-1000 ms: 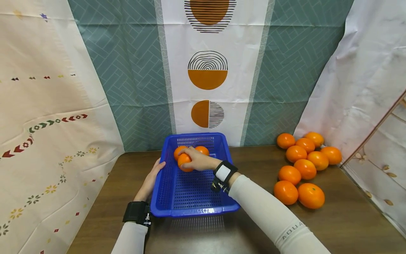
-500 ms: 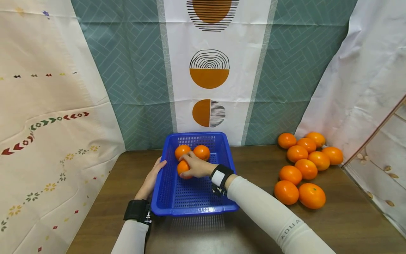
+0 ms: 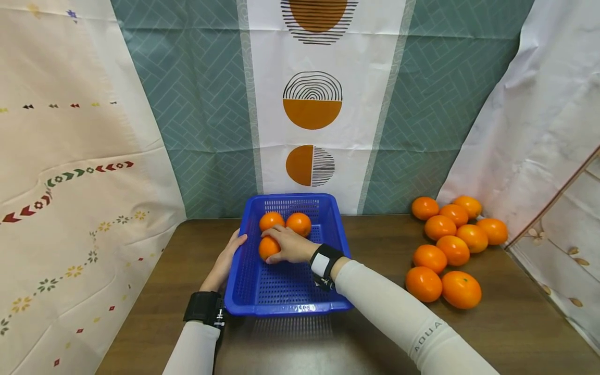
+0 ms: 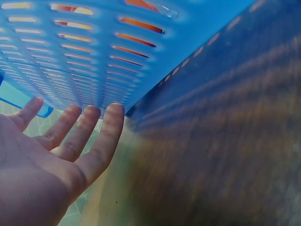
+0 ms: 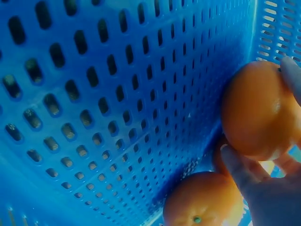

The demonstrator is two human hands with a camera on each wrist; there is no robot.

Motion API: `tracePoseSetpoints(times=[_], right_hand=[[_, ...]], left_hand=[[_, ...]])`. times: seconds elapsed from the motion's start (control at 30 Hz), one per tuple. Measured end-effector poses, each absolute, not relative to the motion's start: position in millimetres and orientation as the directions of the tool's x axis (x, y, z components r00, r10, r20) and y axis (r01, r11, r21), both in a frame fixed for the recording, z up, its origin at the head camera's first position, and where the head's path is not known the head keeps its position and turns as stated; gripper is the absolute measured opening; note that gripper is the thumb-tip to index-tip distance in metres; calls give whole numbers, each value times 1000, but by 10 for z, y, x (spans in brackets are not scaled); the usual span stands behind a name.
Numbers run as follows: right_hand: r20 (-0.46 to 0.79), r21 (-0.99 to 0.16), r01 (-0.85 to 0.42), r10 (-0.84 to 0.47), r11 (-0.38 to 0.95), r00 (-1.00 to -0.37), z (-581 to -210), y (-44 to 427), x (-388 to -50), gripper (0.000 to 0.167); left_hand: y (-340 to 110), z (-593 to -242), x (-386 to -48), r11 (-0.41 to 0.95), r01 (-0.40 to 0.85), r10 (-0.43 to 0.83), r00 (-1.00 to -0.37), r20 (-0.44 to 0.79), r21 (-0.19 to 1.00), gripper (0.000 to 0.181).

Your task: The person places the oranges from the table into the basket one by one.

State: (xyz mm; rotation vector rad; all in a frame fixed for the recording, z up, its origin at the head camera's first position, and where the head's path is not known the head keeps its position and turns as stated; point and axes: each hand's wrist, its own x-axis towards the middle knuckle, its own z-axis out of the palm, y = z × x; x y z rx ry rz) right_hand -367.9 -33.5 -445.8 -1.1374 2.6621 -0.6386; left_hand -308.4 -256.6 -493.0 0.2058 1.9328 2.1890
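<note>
Right hand point(image 3: 291, 247) curls its fingers round a glossy, round orange fruit point(image 3: 269, 248) inside the blue perforated plastic basket point(image 3: 288, 311), beside two like fruits point(image 3: 299, 224); left hand point(image 3: 227, 259) at outer wall, fingers spread; best loosen only once fruit sits steady

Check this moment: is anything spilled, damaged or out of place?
Nothing stands out: no spill or damage shows. The blue basket stands upright on the table, the right hand grips one orange inside, and the loose oranges lie grouped at right.
</note>
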Motion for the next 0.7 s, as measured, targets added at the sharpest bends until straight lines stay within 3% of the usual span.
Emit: tracePoseSetpoints(times=[0.7], right_hand=[[28, -444, -660, -727, 606, -686, -4466, -317, -3704, 76]], left_hand=[[-2556, -4922, -3092, -109, -66, 237, -971, -38, 992, 59]])
